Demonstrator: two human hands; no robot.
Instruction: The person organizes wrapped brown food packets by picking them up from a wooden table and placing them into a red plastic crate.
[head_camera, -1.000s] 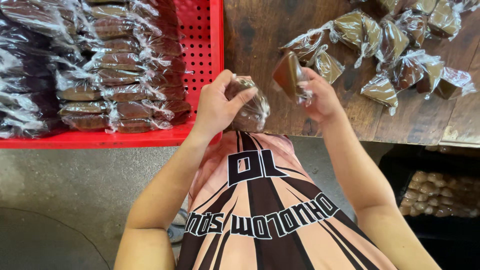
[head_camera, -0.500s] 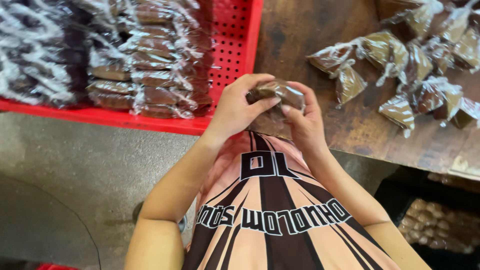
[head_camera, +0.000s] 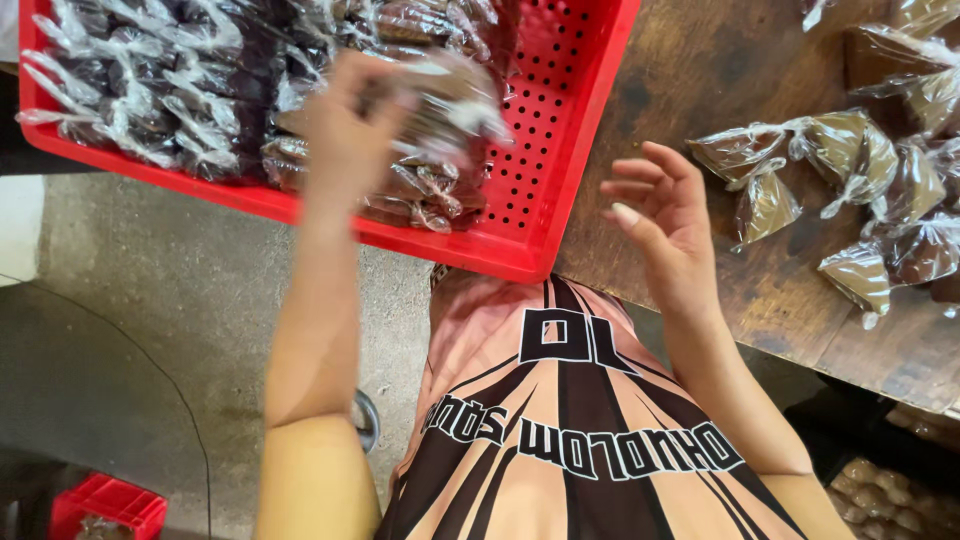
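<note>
Left hand (head_camera: 345, 135) over the red crate (head_camera: 560, 180), grip closed around a clear-wrapped brown packet (head_camera: 440, 100), blurred by motion, just above the packets already lying inside. Right hand (head_camera: 665, 225) empty, grip wide with fingers spread, hovering over the wooden surface (head_camera: 700, 70) between the crate and the loose packets (head_camera: 830, 170). Possible trouble: packet held only at one side, so could slip and fall outside the rim near the body, or land crooked on the pile and slide. Crate corner also sticking out past the surface edge, so risk of tipping if pressed hard there. Crate filled in rows with many wrapped brown packets, twisted ends pointing up, right part near the perforated wall partly bare. Below right, a dark bin (head_camera: 890, 490) with small round brown pieces. Bottom left, a small red crate (head_camera: 105, 505) on the floor, contents hard to tell.
</note>
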